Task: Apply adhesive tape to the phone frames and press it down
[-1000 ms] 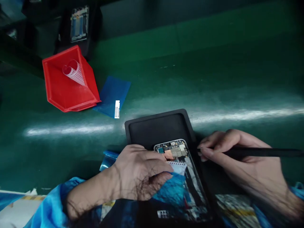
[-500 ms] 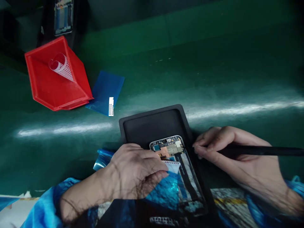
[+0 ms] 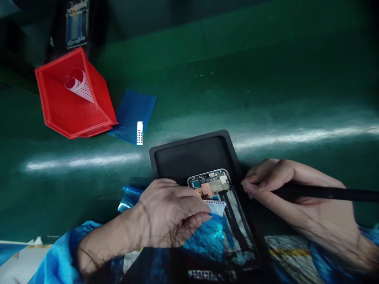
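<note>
An opened phone (image 3: 219, 197) with its circuit board showing lies in a black tray (image 3: 189, 156) on the green bench. My left hand (image 3: 168, 213) rests on the phone, fingers pinched on a small white perforated strip (image 3: 215, 206) with blue film (image 3: 207, 236) under it. My right hand (image 3: 296, 197) sits just right of the phone, fingers closed round a thin black stick tool (image 3: 325, 193) whose tip is at the tray's right edge.
A red bin (image 3: 74, 98) holding a curled perforated sheet stands at the far left. A blue film sheet (image 3: 133, 116) with a white strip lies beside it. Another phone frame (image 3: 77, 23) sits in a dark holder at the back left.
The view shifted slightly between frames. My hands hold nearly the same places on the phone and tool.
</note>
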`<state>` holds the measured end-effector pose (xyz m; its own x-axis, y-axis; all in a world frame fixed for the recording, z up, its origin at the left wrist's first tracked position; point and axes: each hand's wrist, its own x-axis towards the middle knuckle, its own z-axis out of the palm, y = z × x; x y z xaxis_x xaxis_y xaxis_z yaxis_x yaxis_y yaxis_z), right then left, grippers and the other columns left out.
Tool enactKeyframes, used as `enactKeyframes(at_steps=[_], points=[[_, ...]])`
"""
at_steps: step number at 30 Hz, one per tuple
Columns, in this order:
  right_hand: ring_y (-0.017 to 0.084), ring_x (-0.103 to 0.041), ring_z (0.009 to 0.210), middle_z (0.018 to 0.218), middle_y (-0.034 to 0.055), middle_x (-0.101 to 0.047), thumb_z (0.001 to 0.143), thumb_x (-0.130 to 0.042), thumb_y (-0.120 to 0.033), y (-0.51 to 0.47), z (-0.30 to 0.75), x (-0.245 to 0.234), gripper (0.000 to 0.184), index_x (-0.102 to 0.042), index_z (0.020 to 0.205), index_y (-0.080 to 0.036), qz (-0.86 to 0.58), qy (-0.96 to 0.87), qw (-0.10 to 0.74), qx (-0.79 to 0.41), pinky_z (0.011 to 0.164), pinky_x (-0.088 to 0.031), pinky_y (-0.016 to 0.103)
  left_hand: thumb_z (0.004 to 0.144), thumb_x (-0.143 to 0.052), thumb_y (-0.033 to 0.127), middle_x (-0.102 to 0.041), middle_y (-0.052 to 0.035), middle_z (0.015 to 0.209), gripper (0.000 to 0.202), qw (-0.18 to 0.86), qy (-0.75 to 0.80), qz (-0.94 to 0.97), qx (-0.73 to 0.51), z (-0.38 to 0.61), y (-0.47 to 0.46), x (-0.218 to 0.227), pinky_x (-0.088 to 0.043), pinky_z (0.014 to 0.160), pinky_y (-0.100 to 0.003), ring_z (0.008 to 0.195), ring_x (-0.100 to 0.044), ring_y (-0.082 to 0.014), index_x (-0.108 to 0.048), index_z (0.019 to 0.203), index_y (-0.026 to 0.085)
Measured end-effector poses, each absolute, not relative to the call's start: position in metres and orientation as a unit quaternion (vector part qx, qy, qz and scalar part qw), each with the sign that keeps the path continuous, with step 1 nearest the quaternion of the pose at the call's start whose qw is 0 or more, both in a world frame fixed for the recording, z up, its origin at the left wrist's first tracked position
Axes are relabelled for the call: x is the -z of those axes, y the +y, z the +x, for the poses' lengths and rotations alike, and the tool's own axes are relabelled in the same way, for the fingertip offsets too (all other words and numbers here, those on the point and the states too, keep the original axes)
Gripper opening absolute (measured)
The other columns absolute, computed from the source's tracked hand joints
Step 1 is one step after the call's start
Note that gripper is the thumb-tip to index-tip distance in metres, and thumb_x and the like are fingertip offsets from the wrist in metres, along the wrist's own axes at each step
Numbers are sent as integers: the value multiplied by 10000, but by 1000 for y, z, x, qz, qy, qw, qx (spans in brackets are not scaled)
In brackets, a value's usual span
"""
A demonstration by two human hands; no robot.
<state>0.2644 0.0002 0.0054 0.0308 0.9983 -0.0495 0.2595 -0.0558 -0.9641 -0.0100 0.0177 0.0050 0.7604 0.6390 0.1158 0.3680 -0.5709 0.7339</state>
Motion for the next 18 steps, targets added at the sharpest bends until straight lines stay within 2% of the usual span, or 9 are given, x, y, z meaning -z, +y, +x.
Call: enactKeyframes(at_steps=[4,9,12,18], points=[[139,-793,616,685,-55,-813,828,-864,-141,-3,263,-3,292,-696,668,-319,-572,-564,419,-422,605,-654,194,1115,-679,249,-911,38,881,134,351,297,867,-194,-9,17,-5,-568,619,-355,643,-811,-155,-782,1031,254],[177,-799,650,740,-39,-798,863,-875,-139,-10,267,-1,293,-703,722,-330,-551,-618,398,-395,633,-657,273,1132,-656,309,-933,28,918,159,359,300,864,-188,-12,16,-4,-580,621,-365,672,-831,-175,-784,1042,285],[170,-805,661,761,-33,-810,839,-884,-113,-12,269,-1,302,-708,709,-321,-548,-624,392,-396,646,-651,260,1134,-667,304,-936,25,935,146,366,301,862,-182,-13,16,-3,-572,621,-364,685,-834,-171,-791,1062,278],[159,-791,635,719,-42,-799,845,-866,-168,-7,268,-2,303,-680,669,-330,-571,-587,419,-392,597,-651,231,1142,-653,330,-938,3,964,190,366,303,864,-166,-13,15,-3,-588,669,-358,709,-845,-181,-814,1053,283]])
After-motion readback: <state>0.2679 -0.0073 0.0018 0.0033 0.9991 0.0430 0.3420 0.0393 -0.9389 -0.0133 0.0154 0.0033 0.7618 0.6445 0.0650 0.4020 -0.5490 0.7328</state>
